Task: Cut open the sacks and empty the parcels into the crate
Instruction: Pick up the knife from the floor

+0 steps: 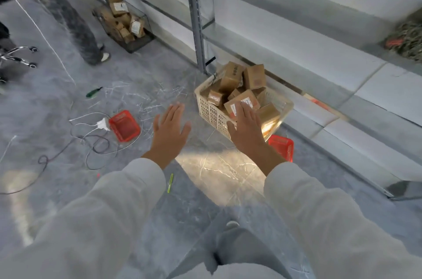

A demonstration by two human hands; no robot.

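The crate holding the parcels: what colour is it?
The crate is cream-white plastic with latticed walls. It shows best in the head view, the only one.

A grey marbled floor (137, 86) with pale veins is spread across most of the frame. A patch of warm light (219, 171) is cast on it at lower centre — the rest is lit coolly. A grey metal shelf post (196, 15) is seen at upper centre, and pale panels (296, 34) are run along the right side. Loose cables (98, 143) are strewn at left, and a chrome castor base (20, 57) is caught at the left edge.
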